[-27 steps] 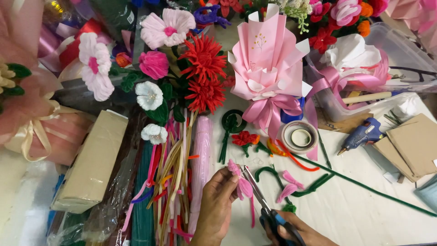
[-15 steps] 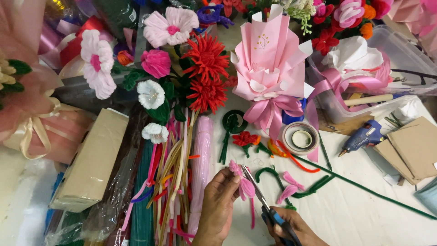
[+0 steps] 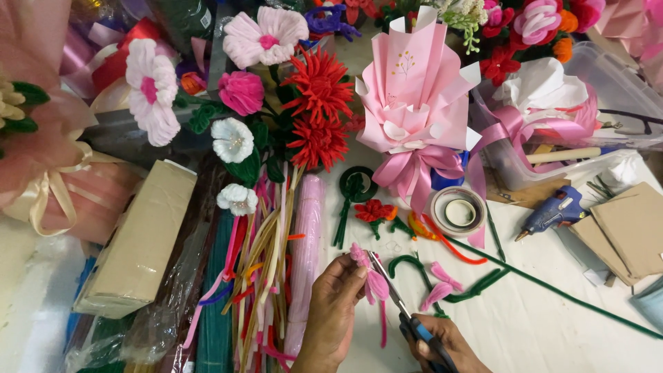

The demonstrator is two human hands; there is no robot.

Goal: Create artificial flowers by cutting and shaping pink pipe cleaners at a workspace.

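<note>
My left hand (image 3: 333, 311) pinches a pink pipe-cleaner piece (image 3: 376, 284) shaped like a petal, held just above the white table. My right hand (image 3: 442, 345) grips scissors (image 3: 397, 300) with blue handles. Their open blades reach up across the pink piece near my left fingertips. Loose pink petal pieces (image 3: 440, 283) and a curled green pipe cleaner (image 3: 411, 262) lie just to the right of the blades.
A bundle of coloured pipe cleaners (image 3: 266, 269) lies left of my hands. Behind are a pink wrapped bouquet (image 3: 414, 103), red pipe-cleaner flowers (image 3: 319, 110), a tape roll (image 3: 458, 211), a blue glue gun (image 3: 556, 211), cardboard pieces (image 3: 632, 228) and a beige box (image 3: 141, 235).
Both hands stay in nearly the same place. The scissors have shifted slightly against the pink piece.
</note>
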